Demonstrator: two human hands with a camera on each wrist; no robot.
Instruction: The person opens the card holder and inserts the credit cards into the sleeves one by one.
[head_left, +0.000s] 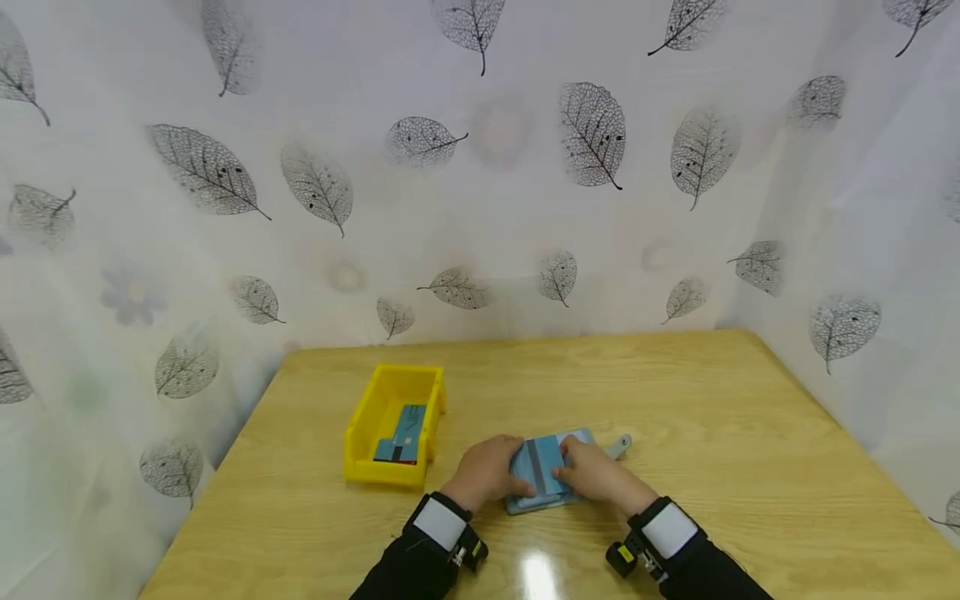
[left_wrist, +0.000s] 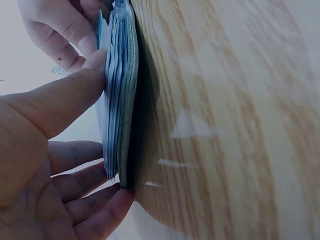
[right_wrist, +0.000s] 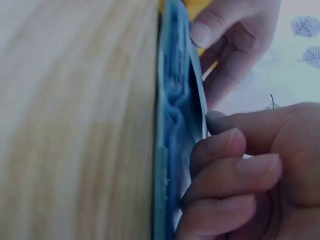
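Observation:
A card holder with a stack of clear sleeves lies open on the table in front of me. On top of it is a light blue card with a dark stripe. My left hand grips the holder's left side, thumb over the top and fingers along the edge; the sleeves fan out beside that thumb. My right hand pinches the card at its right edge, its other fingers curled by the sleeves. The holder's snap strap sticks out beyond the right hand.
To the left stands a yellow bin with several blue cards lying in it. A leaf-patterned curtain hangs behind the wooden table and along its sides.

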